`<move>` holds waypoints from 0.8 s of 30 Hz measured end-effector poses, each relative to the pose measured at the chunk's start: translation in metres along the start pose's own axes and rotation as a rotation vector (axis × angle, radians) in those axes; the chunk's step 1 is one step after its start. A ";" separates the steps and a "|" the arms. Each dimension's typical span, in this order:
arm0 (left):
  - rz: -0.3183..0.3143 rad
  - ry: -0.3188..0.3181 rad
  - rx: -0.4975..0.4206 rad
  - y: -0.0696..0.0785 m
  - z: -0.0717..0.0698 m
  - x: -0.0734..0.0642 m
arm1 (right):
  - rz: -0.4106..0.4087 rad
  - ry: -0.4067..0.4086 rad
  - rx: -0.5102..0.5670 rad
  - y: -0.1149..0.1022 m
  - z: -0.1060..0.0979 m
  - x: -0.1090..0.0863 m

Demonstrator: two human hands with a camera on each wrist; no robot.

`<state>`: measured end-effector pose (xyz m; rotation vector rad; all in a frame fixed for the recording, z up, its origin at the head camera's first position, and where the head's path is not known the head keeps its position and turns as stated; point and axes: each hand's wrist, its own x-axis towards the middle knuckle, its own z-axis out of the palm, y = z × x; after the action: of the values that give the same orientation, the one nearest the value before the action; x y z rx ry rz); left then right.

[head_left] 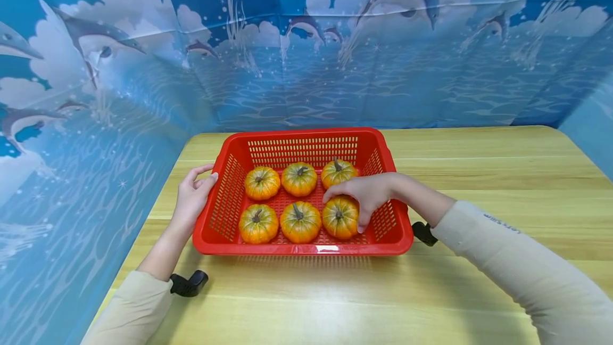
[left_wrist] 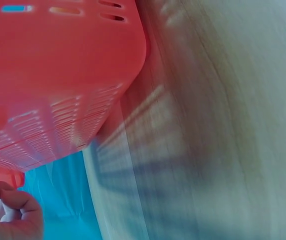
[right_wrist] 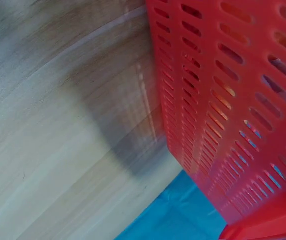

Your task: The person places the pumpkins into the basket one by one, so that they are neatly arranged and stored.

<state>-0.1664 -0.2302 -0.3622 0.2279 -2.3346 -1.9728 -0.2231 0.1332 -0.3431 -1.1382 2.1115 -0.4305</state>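
A red plastic basket [head_left: 282,249] with slotted walls holds small orange pumpkins [head_left: 299,179] in two rows of three. At the basket's left side, my left hand [head_left: 191,198] grips the rim, thumb on top; its curled fingers [left_wrist: 25,207] also show at the rim in the left wrist view. My right hand [head_left: 371,193] reaches over the right wall and holds the front right pumpkin [head_left: 339,218], fingers on its far side and thumb on its near right. Just behind that hand sits the back right pumpkin [head_left: 337,173]. The right wrist view shows only the basket's outer wall [right_wrist: 208,95], not the hand.
The basket stands on a pale wooden table [head_left: 306,302], near its back edge. A blue curtain [head_left: 335,84] printed with dolphins hangs behind the table and along its left side. Black wrist devices [head_left: 190,283] sit below both forearms.
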 end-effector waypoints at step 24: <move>0.074 -0.164 0.282 0.013 -0.031 0.002 | 0.019 -0.067 0.021 -0.009 -0.007 -0.012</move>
<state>-0.1644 -0.2583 -0.3438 -0.0056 -2.6795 -1.6831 -0.2183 0.1382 -0.3281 -1.1047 2.0538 -0.3993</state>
